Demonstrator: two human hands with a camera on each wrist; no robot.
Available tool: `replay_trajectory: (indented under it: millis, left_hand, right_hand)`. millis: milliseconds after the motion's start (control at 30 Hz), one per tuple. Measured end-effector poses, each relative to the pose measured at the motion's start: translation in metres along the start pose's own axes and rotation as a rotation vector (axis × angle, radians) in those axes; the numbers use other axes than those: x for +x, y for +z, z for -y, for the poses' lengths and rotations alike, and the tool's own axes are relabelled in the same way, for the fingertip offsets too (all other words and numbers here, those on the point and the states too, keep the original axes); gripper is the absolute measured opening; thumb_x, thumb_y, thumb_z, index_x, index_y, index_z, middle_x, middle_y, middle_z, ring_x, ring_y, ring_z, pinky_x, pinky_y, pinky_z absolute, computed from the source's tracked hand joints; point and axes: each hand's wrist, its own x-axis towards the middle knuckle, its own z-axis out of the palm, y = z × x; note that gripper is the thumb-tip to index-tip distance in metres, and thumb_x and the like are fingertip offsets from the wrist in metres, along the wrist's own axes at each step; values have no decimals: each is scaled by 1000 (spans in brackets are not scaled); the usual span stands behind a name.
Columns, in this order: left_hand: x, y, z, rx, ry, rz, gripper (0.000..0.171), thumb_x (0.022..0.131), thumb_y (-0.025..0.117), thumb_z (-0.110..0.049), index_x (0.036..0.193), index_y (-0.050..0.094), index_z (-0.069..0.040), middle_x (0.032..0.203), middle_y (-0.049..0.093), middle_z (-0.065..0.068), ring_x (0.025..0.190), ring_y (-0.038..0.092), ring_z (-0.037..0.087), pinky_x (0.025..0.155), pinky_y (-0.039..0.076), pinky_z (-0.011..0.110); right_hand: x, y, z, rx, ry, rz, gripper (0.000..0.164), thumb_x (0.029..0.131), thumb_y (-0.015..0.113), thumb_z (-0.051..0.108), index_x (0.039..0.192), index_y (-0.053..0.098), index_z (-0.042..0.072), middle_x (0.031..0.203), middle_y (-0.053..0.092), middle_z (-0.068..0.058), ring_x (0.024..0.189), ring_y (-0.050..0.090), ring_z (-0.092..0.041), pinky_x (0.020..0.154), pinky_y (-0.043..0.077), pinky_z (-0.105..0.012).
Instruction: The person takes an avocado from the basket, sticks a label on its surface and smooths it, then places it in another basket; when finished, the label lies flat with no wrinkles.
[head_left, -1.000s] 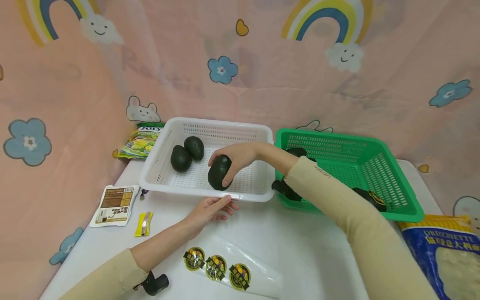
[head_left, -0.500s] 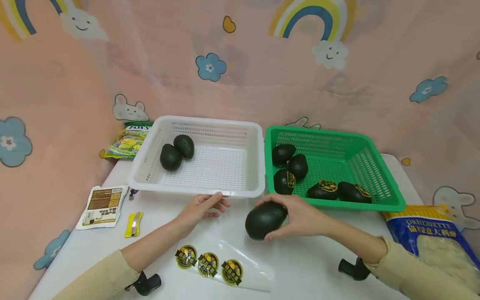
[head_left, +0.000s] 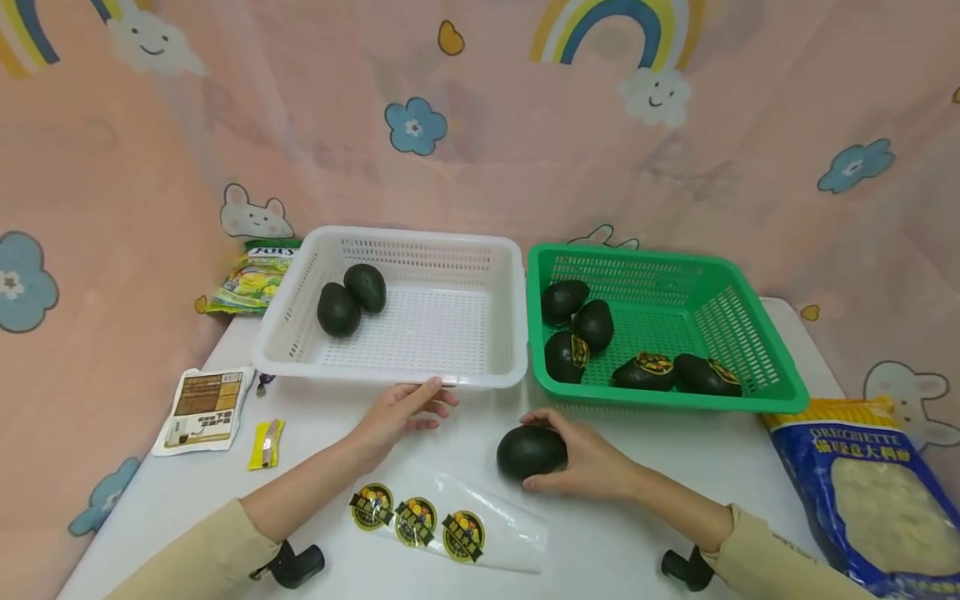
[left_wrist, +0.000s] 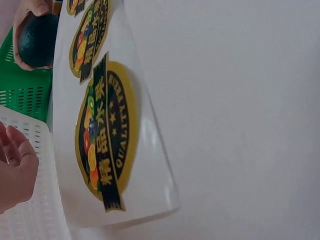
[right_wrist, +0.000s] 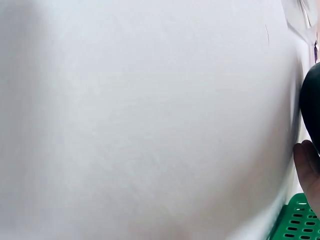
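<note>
My right hand [head_left: 588, 458] holds a dark green avocado [head_left: 531, 452] low over the table in front of the baskets, thumb on the near side and fingers on the far side. Fingertips beside the avocado [right_wrist: 312, 100] show at the edge of the right wrist view. My left hand [head_left: 401, 412] has its thumb tip right at the front rim of the white basket [head_left: 360, 373], its fingers loosely bent with nothing in them. Two avocados [head_left: 351, 302] lie in that basket. Below the hands is a strip of round fruit stickers [head_left: 416, 522], seen close in the left wrist view.
The green basket [head_left: 660, 402] on the right holds several avocados, some with stickers. A blue pasta bag [head_left: 862, 492] lies at far right. On the left are a green-yellow candy bag [head_left: 255, 279], a white-brown packet [head_left: 204, 410] and a small yellow packet [head_left: 266, 444].
My right hand has lifted the avocado out of the white basket and brought it toward me and right, then lower over the table. The left hand has stayed by the basket's front rim.
</note>
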Motion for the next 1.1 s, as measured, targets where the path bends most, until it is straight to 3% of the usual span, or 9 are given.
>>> replay_trajectory:
  millis: [167, 300, 367, 500, 600, 700, 767, 867, 1100]
  left_hand:
    - [-3, 4, -2, -18, -18, -29, 50, 101, 50, -41, 116, 63, 5, 106, 69, 4, 97, 62, 16, 89, 52, 33]
    - [-8, 7, -3, 58, 30, 59, 49, 102, 50, -38, 127, 57, 3, 113, 66, 10, 103, 61, 25, 91, 51, 38]
    - [-13, 8, -2, 202, 97, 153, 47, 100, 55, -36, 132, 56, -1, 117, 64, 11, 107, 59, 27, 92, 50, 40]
    - [-29, 7, 1, 648, 241, 344, 57, 89, 69, -47, 135, 55, -16, 129, 57, -1, 118, 51, 18, 98, 45, 40]
    - [-40, 6, 4, 975, 354, 438, 76, 77, 73, -62, 137, 51, -21, 134, 49, -9, 123, 43, 10, 101, 41, 36]
    - [-45, 6, 9, 1157, 469, 478, 88, 71, 76, -65, 139, 47, -18, 135, 46, -7, 125, 40, 11, 102, 40, 36]
    - [-46, 5, 13, 1222, 522, 485, 92, 68, 78, -64, 140, 46, -15, 134, 47, -5, 124, 40, 12, 101, 39, 36]
    - [-46, 5, 18, 1262, 540, 489, 93, 68, 80, -62, 140, 45, -14, 134, 47, -3, 123, 41, 13, 100, 40, 35]
    - [-46, 5, 23, 1268, 570, 478, 89, 68, 81, -60, 138, 47, -16, 130, 48, -4, 118, 43, 12, 98, 41, 34]
  right_hand:
    - [2, -4, 2, -62, -51, 34, 81, 73, 85, 46, 139, 46, 20, 135, 54, 9, 121, 51, -11, 100, 44, -43]
    - [3, -7, 2, -79, -47, 33, 84, 71, 85, 48, 140, 45, 22, 137, 52, 11, 123, 49, -9, 101, 43, -43]
    - [3, -8, 1, -78, -40, 26, 85, 71, 85, 50, 141, 45, 23, 137, 51, 12, 123, 49, -9, 100, 43, -44]
    - [4, -9, 0, -90, -32, 11, 86, 71, 83, 53, 142, 45, 23, 137, 50, 13, 123, 49, -11, 99, 44, -46]
    - [4, -10, 0, -108, -37, 0, 86, 72, 81, 55, 143, 44, 23, 139, 49, 12, 125, 48, -12, 100, 43, -46]
    - [5, -12, 0, -126, -52, -14, 87, 73, 81, 54, 144, 43, 21, 140, 48, 11, 127, 46, -12, 102, 42, -46]
    - [5, -12, 0, -133, -70, -26, 87, 73, 82, 51, 145, 43, 21, 141, 48, 11, 127, 46, -13, 102, 42, -46]
    - [6, -12, -1, -142, -101, -50, 83, 74, 84, 43, 144, 45, 20, 140, 50, 10, 127, 48, -14, 101, 43, -45]
    - [8, -9, -1, -109, -109, -88, 68, 75, 86, 30, 133, 53, 19, 128, 59, 6, 113, 56, -13, 93, 49, -36]
